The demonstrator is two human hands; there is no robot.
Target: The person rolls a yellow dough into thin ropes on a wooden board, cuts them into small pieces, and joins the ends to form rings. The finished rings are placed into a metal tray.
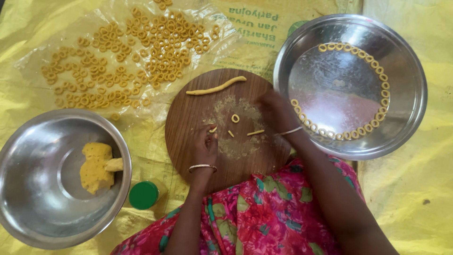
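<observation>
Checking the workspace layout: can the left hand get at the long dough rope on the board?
Probably yes: the left hand rests on the same wooden board, and nothing lies between it and the dough rope.

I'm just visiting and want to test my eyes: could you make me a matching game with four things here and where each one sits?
Things:
1. dough lump
2. long dough rope
3. green-lidded bottle
4. curved row of rings

Places:
a. on the round wooden board
b. in the steel plate
c. in the steel bowl
d. on the yellow sheet

Pairs: 1-c, 2-a, 3-d, 4-b
</observation>
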